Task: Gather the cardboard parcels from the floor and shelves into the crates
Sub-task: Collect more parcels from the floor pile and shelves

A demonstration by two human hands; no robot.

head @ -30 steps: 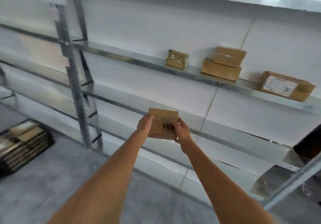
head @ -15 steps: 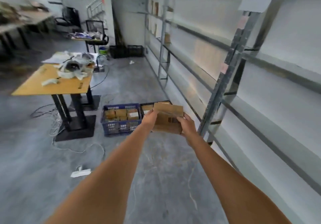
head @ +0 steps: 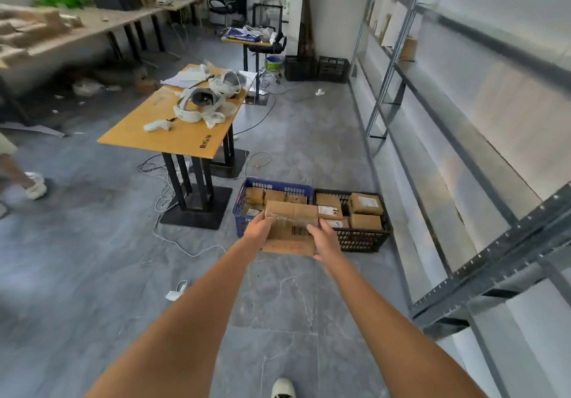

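At arm's length over the grey tiled floor (head: 92,274), the cardboard parcel (head: 292,231) is held in the air with both hands, in front of the 2 crates and not touching them. It is a flat rectangular box of brown corrugated card, with a barcode print on the top face and a red print strip near its near edge. Left hand (head: 258,227) grips the left edge, fingers curled under and thumb on top. Right hand (head: 324,238) grips the right side, fingers wrapped over the top face close together.

Blue crate (head: 247,212): plastic lattice walls, rectangular, holds several brown card parcels packed side by side; exact count hidden behind the held box. Black crate (head: 364,240): same lattice plastic, touching the blue one on its right, holds at least 5 brown parcels, some with white labels.

Both crates sit on the floor beside the metal shelving (head: 463,243), grey perforated steel uprights with flat shelves. Wooden table (head: 160,126) on black legs stands left of the crates, with white headsets (head: 197,104) on it. White cables (head: 173,200) trail round its base.
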